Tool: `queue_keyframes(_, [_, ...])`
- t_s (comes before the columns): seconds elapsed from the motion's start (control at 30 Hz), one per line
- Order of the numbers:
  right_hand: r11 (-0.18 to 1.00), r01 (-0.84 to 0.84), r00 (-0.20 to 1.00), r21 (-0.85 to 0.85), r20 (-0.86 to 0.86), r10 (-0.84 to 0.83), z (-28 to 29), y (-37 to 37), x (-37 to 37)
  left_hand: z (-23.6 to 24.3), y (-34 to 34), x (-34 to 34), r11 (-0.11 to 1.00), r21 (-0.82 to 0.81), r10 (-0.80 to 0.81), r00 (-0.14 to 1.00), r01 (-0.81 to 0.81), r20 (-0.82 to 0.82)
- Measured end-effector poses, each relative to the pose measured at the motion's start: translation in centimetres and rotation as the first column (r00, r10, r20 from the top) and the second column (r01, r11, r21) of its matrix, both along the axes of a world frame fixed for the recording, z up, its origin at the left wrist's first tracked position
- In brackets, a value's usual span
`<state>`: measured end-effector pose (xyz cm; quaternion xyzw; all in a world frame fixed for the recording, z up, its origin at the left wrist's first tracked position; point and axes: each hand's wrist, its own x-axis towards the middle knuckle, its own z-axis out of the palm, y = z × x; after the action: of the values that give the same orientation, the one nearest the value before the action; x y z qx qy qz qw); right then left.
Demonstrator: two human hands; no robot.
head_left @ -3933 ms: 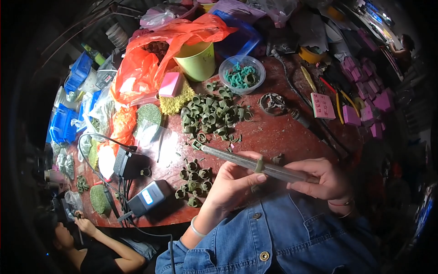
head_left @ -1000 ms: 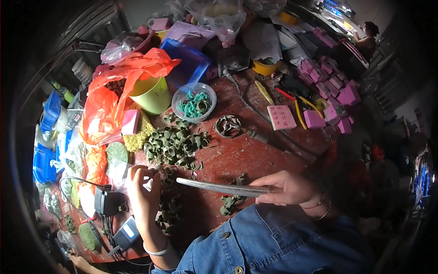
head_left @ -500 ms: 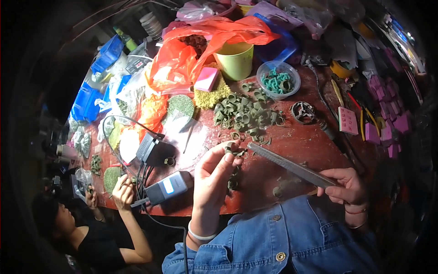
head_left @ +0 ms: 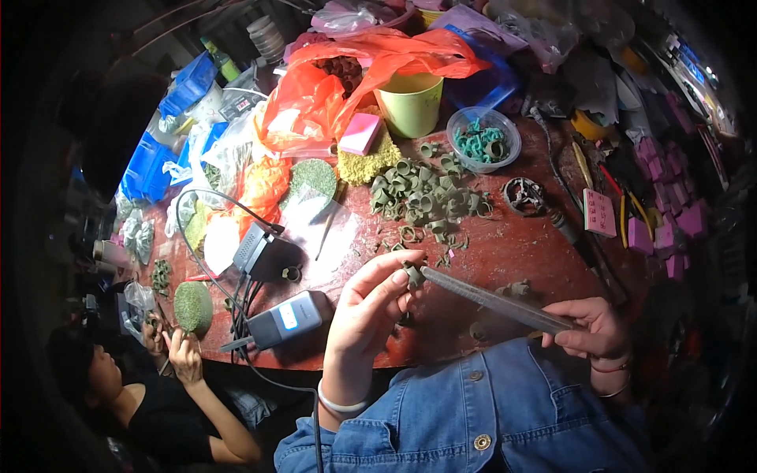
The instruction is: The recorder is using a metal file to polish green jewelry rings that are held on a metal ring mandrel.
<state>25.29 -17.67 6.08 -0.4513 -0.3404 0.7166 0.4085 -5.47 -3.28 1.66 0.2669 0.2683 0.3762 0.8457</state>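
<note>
Between the fingertips of my left hand (head_left: 364,303) is a small green ring (head_left: 414,276), held up over the near part of the table. My right hand (head_left: 593,327) grips one end of a long grey flat file (head_left: 497,301). The file slants up to the left, and its far end meets the ring or lies right at it; I cannot tell whether they touch. Beyond my hands lies a heap of similar green rings (head_left: 426,193), with a few loose ones nearer me. The green bits below my left fingers are partly hidden.
On the red table (head_left: 347,351) stand a grey box (head_left: 288,322) with cables, a clear tub (head_left: 483,140) of teal pieces and a pale green bucket (head_left: 408,106). Pliers (head_left: 631,217) and pink blocks (head_left: 662,181) lie right. A co-worker (head_left: 169,410) handles something small at left.
The file's far end has come down and left to the ring, which is turned differently in my left fingers. The co-worker's raised hand has moved left and down toward their other hand.
</note>
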Motion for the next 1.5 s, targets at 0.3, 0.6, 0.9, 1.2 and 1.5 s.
queue_keyframes(0.3, [0.999,-0.039,0.999,0.005,0.001,0.039,0.3,0.4,-0.2,0.0,-0.4,1.4,0.987,0.160,0.019,0.999,-0.014,-0.026])
queue_keyframes(0.6, [0.959,-0.076,0.964,0.274,0.267,0.000,0.8,2.4,-2.6,-0.4,-2.5,4.9,0.989,0.005,-0.148,0.989,0.148,0.020])
queue_keyframes(0.9, [0.950,-0.092,0.939,0.297,0.342,-0.016,0.7,2.4,-2.8,-0.4,-2.6,5.0,0.987,0.024,-0.162,0.987,0.161,0.014])
queue_keyframes(1.2, [0.964,-0.090,0.944,0.252,0.330,0.002,0.8,2.5,-3.0,-0.4,-2.4,4.5,0.983,0.032,-0.180,0.984,0.179,0.008])
queue_keyframes(1.5, [0.962,-0.114,0.955,0.247,0.295,0.037,0.5,2.6,-2.9,-0.5,-2.0,4.0,0.963,0.122,-0.238,0.971,0.240,-0.027])
